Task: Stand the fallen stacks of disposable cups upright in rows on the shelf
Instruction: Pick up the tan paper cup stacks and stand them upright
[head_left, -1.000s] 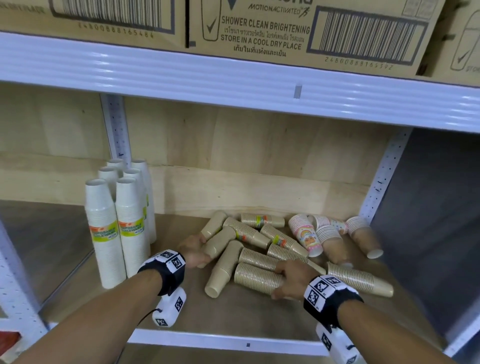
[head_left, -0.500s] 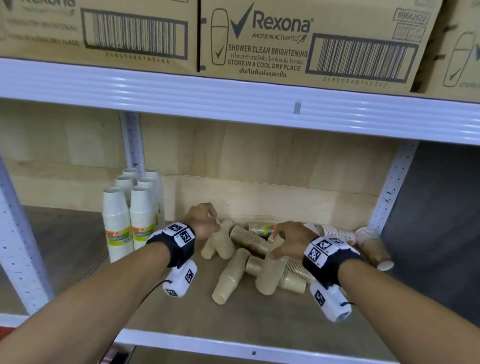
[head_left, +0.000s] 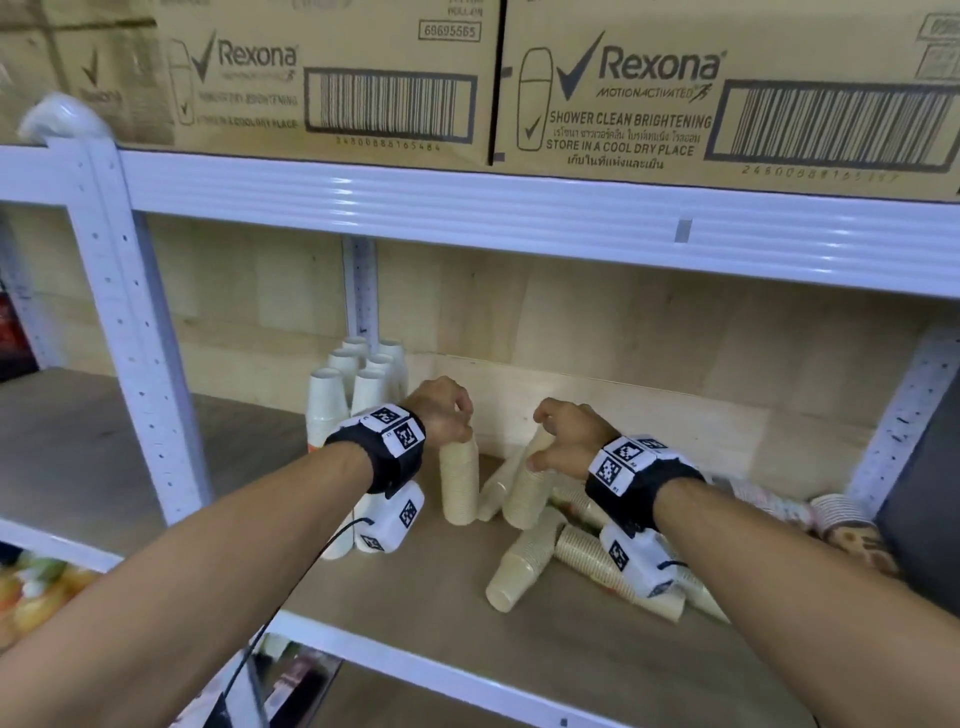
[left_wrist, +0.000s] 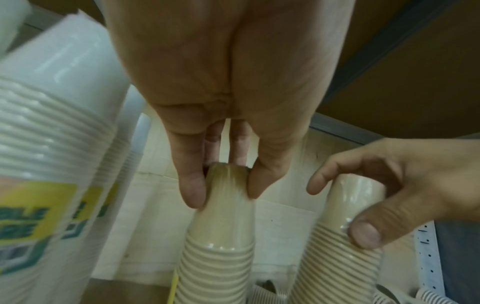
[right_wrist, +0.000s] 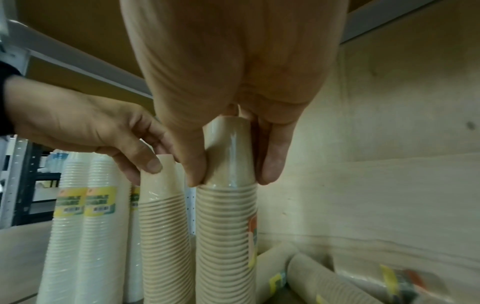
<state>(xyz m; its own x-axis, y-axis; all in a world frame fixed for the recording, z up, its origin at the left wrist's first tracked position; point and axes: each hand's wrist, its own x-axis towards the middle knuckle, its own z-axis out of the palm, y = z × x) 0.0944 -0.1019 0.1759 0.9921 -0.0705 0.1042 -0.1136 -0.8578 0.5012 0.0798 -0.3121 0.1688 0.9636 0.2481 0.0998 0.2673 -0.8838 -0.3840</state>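
Note:
Two tan cup stacks stand side by side on the wooden shelf (head_left: 426, 618), just right of the upright white stacks (head_left: 332, 400). My left hand (head_left: 457, 415) pinches the top of the left tan stack (head_left: 458, 483), which is upright. My right hand (head_left: 540, 441) grips the top of the right tan stack (head_left: 525, 493), which leans slightly left. The left wrist view shows my left hand (left_wrist: 224, 191) on its stack (left_wrist: 221, 236). In the right wrist view my right hand (right_wrist: 226, 176) holds its stack (right_wrist: 226, 236). Several tan stacks (head_left: 524, 566) lie fallen below my right wrist.
Fallen patterned cup stacks (head_left: 841, 519) lie at the right end by the white upright post (head_left: 904, 410). A white shelf beam (head_left: 519, 223) with Rexona cartons (head_left: 727, 93) hangs close above. The wooden back wall (head_left: 649, 332) is right behind the stacks.
Both hands have lifted their tan stacks from lying and tilted to standing, and brought them back beside the white stacks.

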